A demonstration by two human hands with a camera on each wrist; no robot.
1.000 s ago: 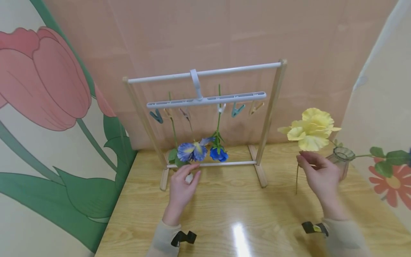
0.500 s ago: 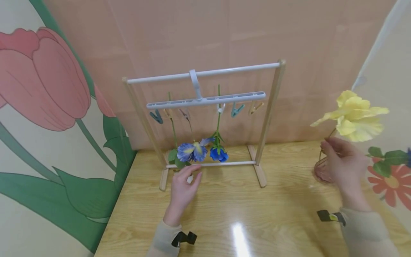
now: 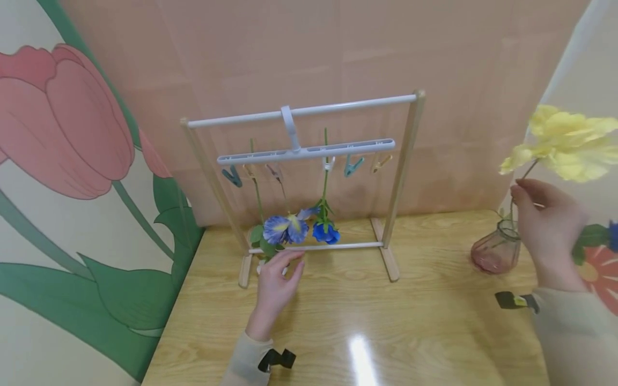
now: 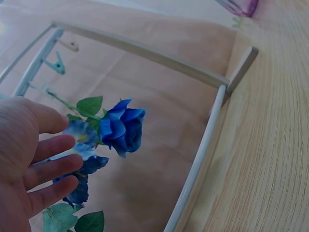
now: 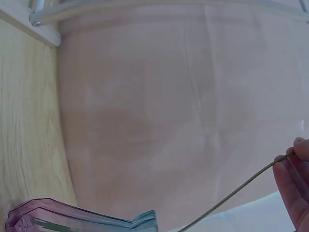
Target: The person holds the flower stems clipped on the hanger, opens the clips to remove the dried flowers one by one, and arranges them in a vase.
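My right hand (image 3: 555, 230) pinches the thin stem (image 5: 231, 194) of a yellow flower (image 3: 572, 142), its bloom up above the fingers. The stem runs down toward the mouth of a pink glass vase (image 3: 494, 252), overlapping its neck in the head view. Low in front of a hanging rack, my left hand (image 3: 274, 284) has loose, slightly bent fingers and holds nothing. Just beyond it hang a blue-violet iris (image 3: 287, 229) and a blue rose (image 4: 120, 128), heads down. Clips on a white hanger (image 3: 304, 153) hold their stems.
The wood-and-white rack (image 3: 407, 171) stands at the back of the wooden table (image 3: 434, 321). Free-hanging clips include a teal clip (image 3: 353, 166) and a yellow clip (image 3: 381, 162). Green leaves with a blue bloom (image 3: 612, 235) show at the right edge.
My right hand has carried the yellow flower right and upward, from the vase's left side to above its mouth. My left hand has hardly moved.
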